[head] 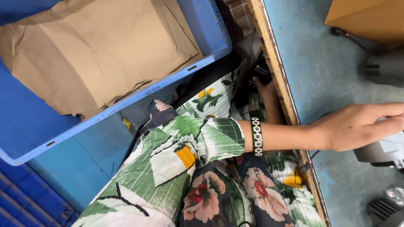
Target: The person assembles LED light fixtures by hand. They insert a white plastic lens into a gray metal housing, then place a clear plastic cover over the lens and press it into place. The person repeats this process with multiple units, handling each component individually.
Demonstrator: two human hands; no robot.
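My left hand [357, 126] reaches out to the right over the blue-green worktop [324, 71], at the end of a leaf-print sleeve with a beaded black-and-white bracelet [256, 136] on the wrist. Its fingers and thumb close over a grey moulded part [381, 153] at the right edge, whose far side is cut off by the frame. My right hand [264, 86] is lower, tucked beside the wooden table edge [277, 71], with its fingers around a small black object [261, 73]. Its forearm passes under my left arm.
A blue plastic crate [206, 29] lined with crumpled brown paper [101, 50] fills the upper left. A cardboard box [370, 17] and a black cabled device [385, 65] sit at the top right. Dark ribbed parts [385, 208] lie at the bottom right. My floral-clothed lap [219, 193] is below.
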